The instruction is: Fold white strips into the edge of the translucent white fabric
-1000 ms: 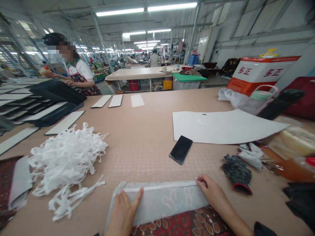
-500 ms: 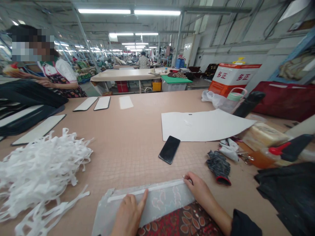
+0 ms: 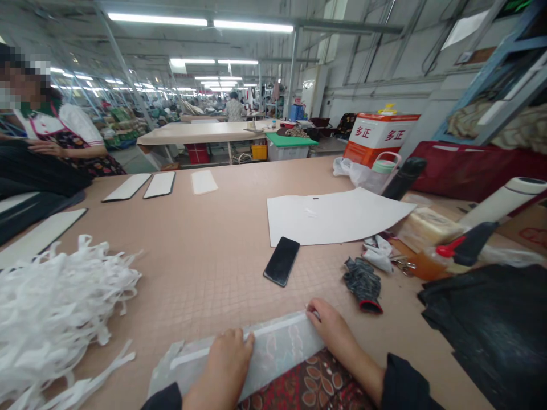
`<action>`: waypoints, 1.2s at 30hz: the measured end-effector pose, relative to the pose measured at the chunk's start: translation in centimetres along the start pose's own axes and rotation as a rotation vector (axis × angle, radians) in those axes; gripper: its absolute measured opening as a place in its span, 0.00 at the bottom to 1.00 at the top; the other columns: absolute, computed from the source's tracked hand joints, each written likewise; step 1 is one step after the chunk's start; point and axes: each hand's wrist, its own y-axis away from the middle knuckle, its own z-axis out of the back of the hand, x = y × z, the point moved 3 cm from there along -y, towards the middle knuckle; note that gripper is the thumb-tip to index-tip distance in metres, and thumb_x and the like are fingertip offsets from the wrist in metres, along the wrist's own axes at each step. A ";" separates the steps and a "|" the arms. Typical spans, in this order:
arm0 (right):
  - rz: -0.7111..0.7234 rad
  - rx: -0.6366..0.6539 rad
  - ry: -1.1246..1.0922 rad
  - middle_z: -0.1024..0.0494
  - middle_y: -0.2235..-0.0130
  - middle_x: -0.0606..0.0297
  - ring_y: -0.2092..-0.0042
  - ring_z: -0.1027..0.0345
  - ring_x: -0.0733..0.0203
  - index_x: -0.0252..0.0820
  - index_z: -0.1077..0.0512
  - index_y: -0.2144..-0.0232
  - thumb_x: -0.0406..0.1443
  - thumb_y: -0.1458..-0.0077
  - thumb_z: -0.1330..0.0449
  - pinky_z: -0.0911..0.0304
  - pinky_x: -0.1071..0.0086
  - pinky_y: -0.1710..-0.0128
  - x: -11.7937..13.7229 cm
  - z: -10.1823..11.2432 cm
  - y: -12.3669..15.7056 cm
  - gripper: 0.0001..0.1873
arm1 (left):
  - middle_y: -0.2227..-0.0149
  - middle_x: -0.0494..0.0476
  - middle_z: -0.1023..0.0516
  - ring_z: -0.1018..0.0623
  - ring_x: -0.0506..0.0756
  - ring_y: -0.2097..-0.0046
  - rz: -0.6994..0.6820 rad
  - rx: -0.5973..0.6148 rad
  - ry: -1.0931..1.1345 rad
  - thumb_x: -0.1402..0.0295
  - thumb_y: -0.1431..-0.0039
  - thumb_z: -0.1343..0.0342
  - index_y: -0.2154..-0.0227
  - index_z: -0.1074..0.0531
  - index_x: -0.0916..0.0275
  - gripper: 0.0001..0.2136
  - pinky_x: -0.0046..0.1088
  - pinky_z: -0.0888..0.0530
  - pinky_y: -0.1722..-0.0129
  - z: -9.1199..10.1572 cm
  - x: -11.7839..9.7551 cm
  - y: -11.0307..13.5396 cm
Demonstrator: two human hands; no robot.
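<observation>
L hand (image 3: 228, 364) rests palm-down on the white tape (image 3: 278, 325), fingers bent together; can't tell if it grips. R hand (image 3: 332, 330) pinches the tape's R end. Tape runs along the far edge of the patterned cloth's (image 3: 314, 380) grey backing, on the tan tabletop (image 3: 200, 279). Smartphone (image 3: 282, 261) just beyond, knit glove (image 3: 362, 283) w/ red cuff to R, pile of white strips (image 3: 64, 313) to L.

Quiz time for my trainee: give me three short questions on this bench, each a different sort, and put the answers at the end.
1. Which hand has its fingers at the right end of the white strip on the grey panel?
2. True or false: the phone lies nearer the glove than the heap of white strips.
3. Fill in: the glove's cuff has a ____ edge.

Key: 1. The right hand. 2. True. 3. Red.
</observation>
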 end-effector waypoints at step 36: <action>0.720 -0.103 0.452 0.27 0.56 0.59 0.55 0.33 0.54 0.43 0.34 0.55 0.23 0.58 0.52 0.34 0.65 0.59 1.1 -2.7 3.5 0.26 | 0.50 0.67 0.34 0.34 0.61 0.51 -0.110 -0.171 -0.007 0.71 0.40 0.57 0.53 0.34 0.72 0.15 0.39 0.30 0.57 -2.2 -5.8 -0.6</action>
